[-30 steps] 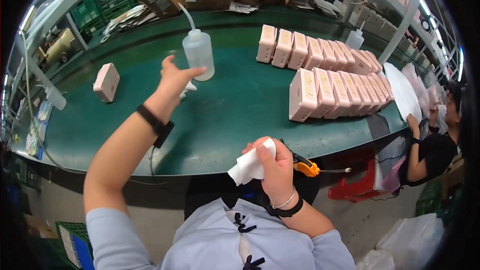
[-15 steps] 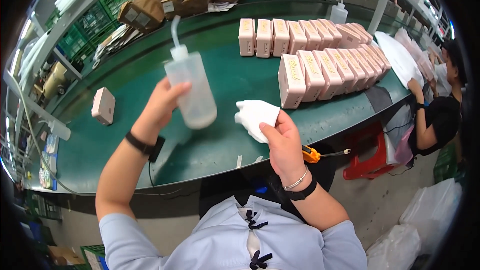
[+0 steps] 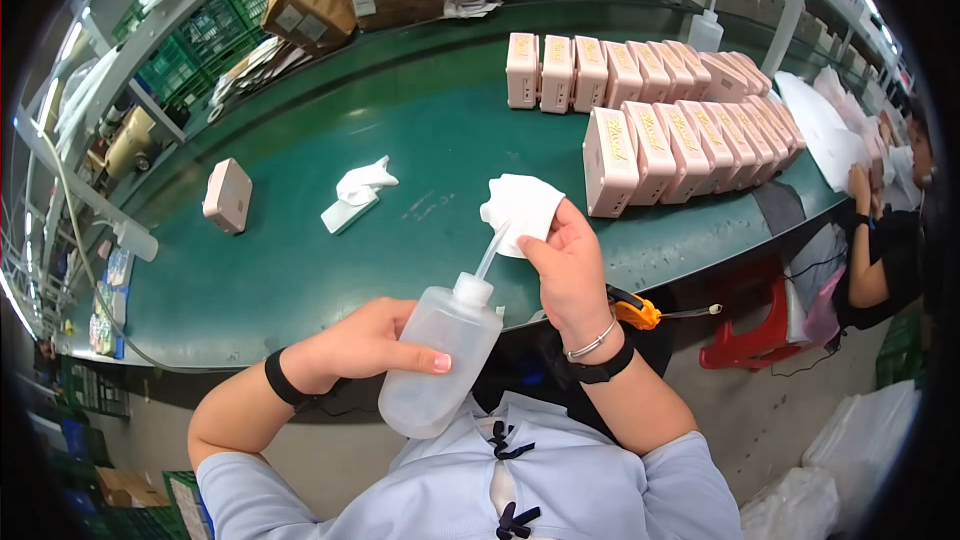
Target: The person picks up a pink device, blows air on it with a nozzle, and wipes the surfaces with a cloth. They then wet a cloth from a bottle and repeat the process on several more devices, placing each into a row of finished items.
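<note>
My left hand (image 3: 385, 345) is wrapped round a translucent squeeze bottle (image 3: 430, 380), tilted in front of my chest. Its thin spout points up and away, the tip at the white cloth (image 3: 528, 215). That cloth is pinched between the thumb and fingers of my right hand (image 3: 565, 265); I cannot tell if liquid is coming out. On the green table (image 3: 300, 270) lies a small white block (image 3: 348, 215) with a crumpled white cloth (image 3: 366, 178) on it. Left of these, a single pink box-shaped case (image 3: 228, 196) stands apart.
Two rows of pink cases (image 3: 655, 155) stand at the right, a second squeeze bottle (image 3: 706, 30) behind them. Brown paper bundles (image 3: 310, 15) line the far edge. An orange-handled tool (image 3: 638, 312) juts past the near edge above a red stool (image 3: 745, 325). A co-worker (image 3: 880, 260) sits at far right.
My left hand has brought the bottle down and toward me, tipping its spout to the cloth in my right hand. The white block and crumpled cloth, formerly hidden behind the bottle, now show.
</note>
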